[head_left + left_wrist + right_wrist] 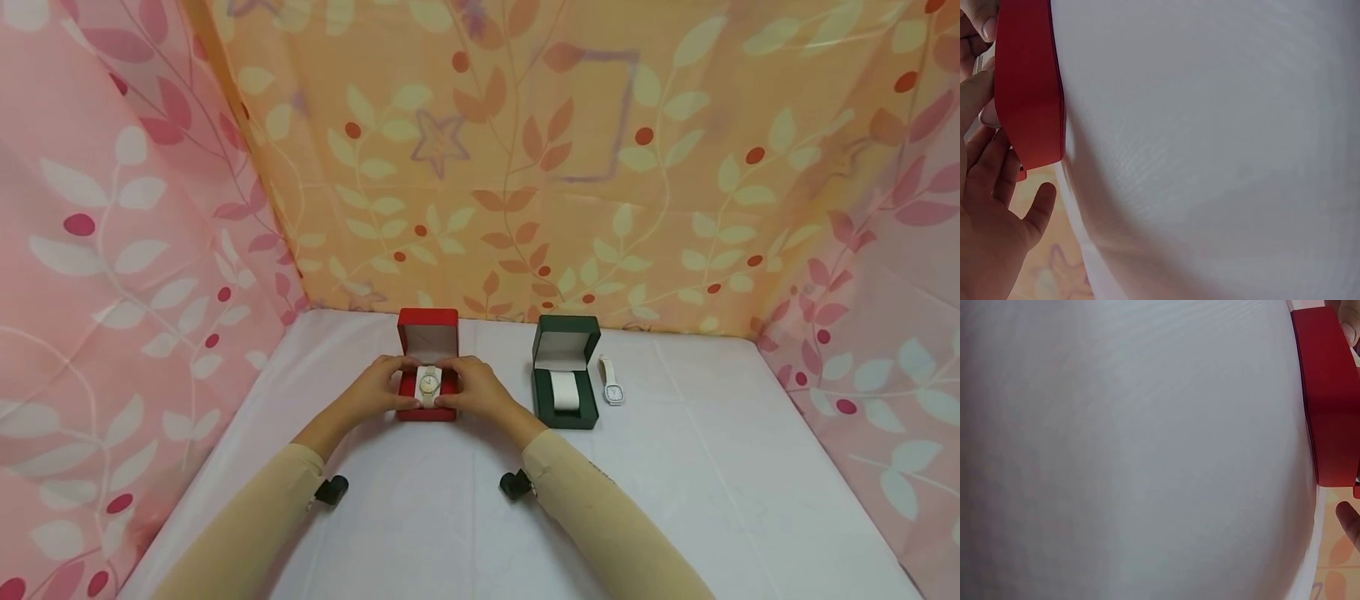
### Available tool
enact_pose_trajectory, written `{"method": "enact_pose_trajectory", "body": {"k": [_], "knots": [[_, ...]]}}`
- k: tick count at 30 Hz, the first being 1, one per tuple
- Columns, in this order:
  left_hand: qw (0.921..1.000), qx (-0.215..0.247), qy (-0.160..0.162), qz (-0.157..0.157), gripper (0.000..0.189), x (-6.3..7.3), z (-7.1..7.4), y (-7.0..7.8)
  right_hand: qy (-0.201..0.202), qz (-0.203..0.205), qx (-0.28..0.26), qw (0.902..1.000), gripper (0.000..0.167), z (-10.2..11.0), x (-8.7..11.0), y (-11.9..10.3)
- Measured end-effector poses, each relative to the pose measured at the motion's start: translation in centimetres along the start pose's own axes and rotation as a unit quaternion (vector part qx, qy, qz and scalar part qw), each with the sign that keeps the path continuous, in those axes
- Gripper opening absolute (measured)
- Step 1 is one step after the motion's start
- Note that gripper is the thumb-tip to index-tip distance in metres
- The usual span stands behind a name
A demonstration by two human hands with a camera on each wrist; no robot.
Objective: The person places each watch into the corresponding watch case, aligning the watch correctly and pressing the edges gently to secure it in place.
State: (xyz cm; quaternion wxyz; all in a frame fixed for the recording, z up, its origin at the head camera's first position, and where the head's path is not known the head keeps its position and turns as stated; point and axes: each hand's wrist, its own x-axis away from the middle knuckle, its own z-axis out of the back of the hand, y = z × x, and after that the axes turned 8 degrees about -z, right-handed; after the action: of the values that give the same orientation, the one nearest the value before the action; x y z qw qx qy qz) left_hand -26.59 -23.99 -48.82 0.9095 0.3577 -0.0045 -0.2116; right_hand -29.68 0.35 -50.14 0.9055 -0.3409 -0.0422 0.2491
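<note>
A red watch box (428, 318) stands with its lid raised. In its base is a wristwatch (430, 384) with a round face and pale strap, on a white cushion. From the left my left hand (375, 389) pinches the cushion's side, thumb in front and fingers behind. My right hand (483, 389) grips the opposite side the same way. The left wrist view shows the box's red wall (1029, 81) beside the left hand, its little finger extended. At the right wrist view's edge, the red box (1329, 400) hides most of the right hand.
To the right stands an open green watch box (566, 419) with a bare white cushion (565, 392) inside. A second watch (613, 393), white-strapped with a squarish face, lies beside it. White cloth (465, 517) covers the table; patterned curtains (487, 167) enclose the back and sides.
</note>
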Motion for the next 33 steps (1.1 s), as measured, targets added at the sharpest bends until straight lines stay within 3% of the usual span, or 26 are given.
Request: {"method": "enact_pose_trajectory", "body": {"k": [5, 13, 20, 28, 33], "knots": [[0.9999, 0.007, -0.004, 0.011, 0.069, 0.06, 0.02, -0.01, -0.006, -0.003, -0.007, 1.0000, 0.060, 0.11, 0.15, -0.25], [0.9999, -0.010, 0.001, -0.009, 0.070, 0.20, 0.11, 0.16, -0.001, 0.005, -0.002, 1.0000, 0.057, 0.15, 0.25, -0.41], [0.9998, -0.021, -0.006, -0.005, 0.072, 0.24, 0.20, 0.43, 0.008, 0.004, -0.007, 0.9999, 0.057, 0.17, 0.40, -0.59], [1.0000, -0.005, -0.002, 0.002, 0.073, 0.40, 0.44, 0.55, 0.014, 0.017, 0.027, 0.9994, 0.057, 0.03, 0.45, -0.77], [1.0000, 0.003, 0.007, -0.004, 0.073, 0.62, 0.43, 0.34, 0.027, 0.001, 0.027, 0.9993, 0.057, 0.49, 0.95, -1.01]]}}
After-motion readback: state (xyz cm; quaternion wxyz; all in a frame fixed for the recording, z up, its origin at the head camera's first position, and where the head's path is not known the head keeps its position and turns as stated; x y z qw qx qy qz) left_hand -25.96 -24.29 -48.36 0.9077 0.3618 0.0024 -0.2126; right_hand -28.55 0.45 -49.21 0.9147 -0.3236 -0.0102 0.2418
